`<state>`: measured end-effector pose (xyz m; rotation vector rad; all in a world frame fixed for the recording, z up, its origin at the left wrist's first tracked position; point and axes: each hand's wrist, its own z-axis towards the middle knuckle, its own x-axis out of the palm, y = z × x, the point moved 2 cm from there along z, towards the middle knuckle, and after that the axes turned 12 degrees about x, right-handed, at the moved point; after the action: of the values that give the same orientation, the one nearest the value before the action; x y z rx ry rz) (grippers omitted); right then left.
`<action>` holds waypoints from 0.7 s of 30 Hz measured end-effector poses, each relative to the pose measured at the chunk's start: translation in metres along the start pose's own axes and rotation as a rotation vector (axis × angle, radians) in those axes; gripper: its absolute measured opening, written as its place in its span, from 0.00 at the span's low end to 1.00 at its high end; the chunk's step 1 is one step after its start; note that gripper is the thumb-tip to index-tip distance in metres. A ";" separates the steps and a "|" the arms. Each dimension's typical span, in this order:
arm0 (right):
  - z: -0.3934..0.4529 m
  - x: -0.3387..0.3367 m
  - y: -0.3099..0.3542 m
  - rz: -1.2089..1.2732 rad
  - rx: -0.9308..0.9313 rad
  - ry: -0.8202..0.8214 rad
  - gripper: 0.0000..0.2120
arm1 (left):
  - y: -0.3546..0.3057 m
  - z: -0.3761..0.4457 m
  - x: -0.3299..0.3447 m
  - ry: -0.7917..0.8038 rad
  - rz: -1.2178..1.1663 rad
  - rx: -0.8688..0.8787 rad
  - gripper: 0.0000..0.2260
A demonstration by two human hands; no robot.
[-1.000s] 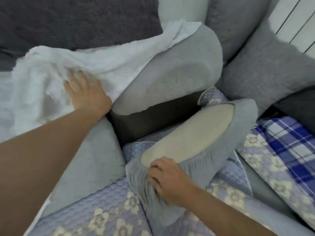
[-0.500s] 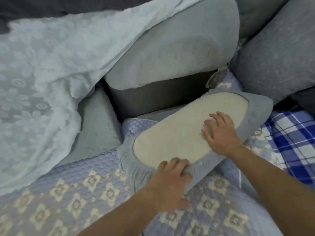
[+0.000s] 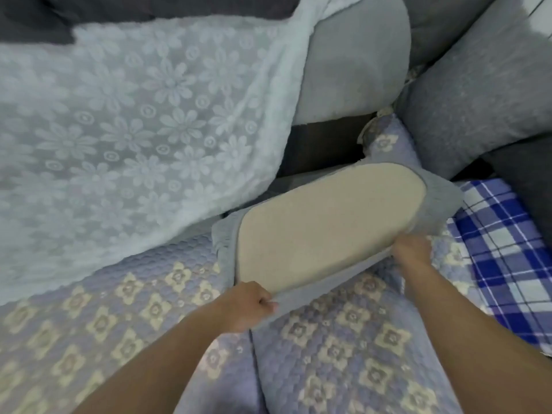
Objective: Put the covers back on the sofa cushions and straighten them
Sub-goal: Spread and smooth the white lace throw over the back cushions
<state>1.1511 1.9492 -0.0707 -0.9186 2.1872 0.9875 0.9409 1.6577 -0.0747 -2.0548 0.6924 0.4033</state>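
Observation:
A beige cushion [image 3: 325,225] lies tilted on the sofa seat, with a grey elastic cover [image 3: 439,201] stretched round its far end and edges. My left hand [image 3: 248,306] grips the cover's near edge at the cushion's lower left corner. My right hand [image 3: 413,252] holds the cover's edge on the right side, fingers tucked under the fabric. The beige face is still bare in the middle.
A white flower-patterned blanket [image 3: 125,124] drapes over the left. A quilted lilac seat cover [image 3: 343,354] lies under the cushion. Grey cushions [image 3: 478,94] stand at the back right, and a blue plaid cloth [image 3: 504,252] lies at the right.
Both hands have shifted to the cushion's near edge and now grip the grey cover; the right hand left the beige face. The view moved closer and lower.

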 end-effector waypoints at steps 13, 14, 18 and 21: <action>-0.371 0.110 0.034 0.277 -0.643 0.354 0.10 | 0.195 -0.362 -0.093 -0.686 0.390 -0.772 0.10; -0.398 0.126 0.031 0.285 -0.649 0.392 0.09 | 0.208 -0.388 -0.094 -0.747 0.358 -0.812 0.11; -0.493 0.201 0.015 0.291 -0.692 0.521 0.18 | 0.255 -0.475 -0.098 -0.866 0.332 -0.886 0.13; -0.545 0.254 0.008 0.236 -0.692 0.566 0.20 | 0.291 -0.519 -0.098 -0.871 0.323 -0.955 0.12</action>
<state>0.8775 1.4301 0.0611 -1.4003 2.4786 1.8517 0.6953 1.1248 0.0654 -2.2372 0.2710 1.9670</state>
